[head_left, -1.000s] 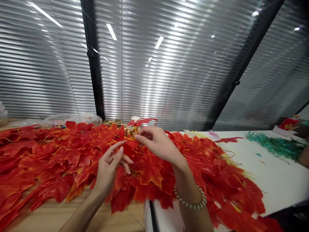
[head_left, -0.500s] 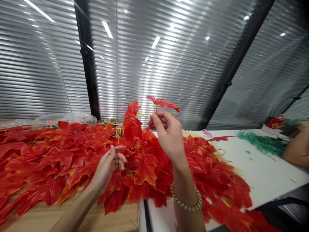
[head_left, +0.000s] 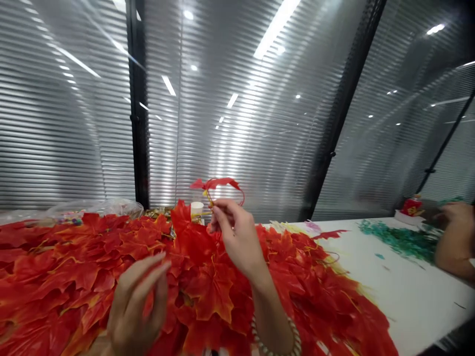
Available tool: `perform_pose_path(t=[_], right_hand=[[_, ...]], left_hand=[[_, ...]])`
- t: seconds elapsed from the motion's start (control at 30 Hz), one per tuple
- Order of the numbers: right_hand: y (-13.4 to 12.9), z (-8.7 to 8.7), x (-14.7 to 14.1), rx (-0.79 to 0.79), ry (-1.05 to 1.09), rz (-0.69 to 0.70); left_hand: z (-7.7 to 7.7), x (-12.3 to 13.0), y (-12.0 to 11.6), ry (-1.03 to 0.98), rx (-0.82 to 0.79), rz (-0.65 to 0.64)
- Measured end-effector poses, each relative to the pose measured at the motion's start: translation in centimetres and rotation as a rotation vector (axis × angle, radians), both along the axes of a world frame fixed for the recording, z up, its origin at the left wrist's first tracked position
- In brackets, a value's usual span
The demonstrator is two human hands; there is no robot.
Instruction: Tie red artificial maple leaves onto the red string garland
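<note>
Between the thumb and fingers of my right hand (head_left: 237, 232) is the stem of an artificial maple leaf garland. One red leaf (head_left: 217, 184) of it sticks up above the fingers, and another red leaf (head_left: 191, 237) hangs to their left. A thin red stem loops behind the hand. Lower and to the left, my left hand (head_left: 139, 301) hovers over the leaves with its fingers apart and nothing in them; motion blurs it somewhat. A broad heap of red artificial maple leaves (head_left: 211, 291) with yellow-orange edges spreads beneath both hands.
A white table (head_left: 404, 296) shows at the right, bearing a pile of green foliage (head_left: 401, 240) and a red item in a white tray (head_left: 410, 217). Another person's arm (head_left: 456, 242) reaches in there. Behind the heap lie a clear plastic bag (head_left: 122, 208) and a white cup (head_left: 197, 207).
The view has tilted up. My left hand has moved down and left, nearer the camera, its fingers spread. My right hand still holds the stem, now slightly left and lower in the picture.
</note>
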State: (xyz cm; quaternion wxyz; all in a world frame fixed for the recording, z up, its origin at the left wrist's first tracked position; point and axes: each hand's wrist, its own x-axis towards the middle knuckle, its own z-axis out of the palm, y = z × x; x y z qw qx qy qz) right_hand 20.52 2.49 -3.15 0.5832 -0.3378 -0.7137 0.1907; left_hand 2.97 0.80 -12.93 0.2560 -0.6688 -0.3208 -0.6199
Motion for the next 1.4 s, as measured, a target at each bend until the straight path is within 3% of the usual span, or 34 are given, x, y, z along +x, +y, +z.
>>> perform_pose_path(t=[0.07, 0.13, 0.23, 0.5, 0.7, 0.87, 1.07, 1.4], right_hand=[[-0.1, -0.2, -0.5, -0.008, -0.059, 0.039], [-0.2, -0.4, -1.1, 0.009, -0.156, 0.1], [-0.7, -0.6, -1.9, 0.089, -0.341, 0.179], [-1.5, -0.9, -2.9, 0.166, -0.511, 0.278], [-1.0, -1.2, -3.2, 0.126, -0.599, 0.288], [0.0, -1.7, -3.2, 0.115, -0.62, 0.222], [0.4, -2.0, -3.4, 0.088, -0.699, 0.104], [0.9, -2.4, -3.6, 0.071, -0.837, 0.032]], left_hand=[[0.6, -0.2, -0.9, 0.168, 0.209, 0.033], [0.8, -0.3, -1.1, 0.199, 0.228, 0.072], [0.6, -0.2, -0.5, 0.041, 0.054, 0.067], [-0.3, -0.3, 0.1, -0.411, -0.491, -0.292], [0.7, 0.3, -0.3, -0.69, -0.757, -0.588], [0.2, 0.7, 0.4, -0.835, -0.885, -0.76], [-0.5, 0.3, 1.6, -0.89, -0.856, -0.729], [-0.9, 0.7, 1.4, -0.751, -0.859, -0.548]])
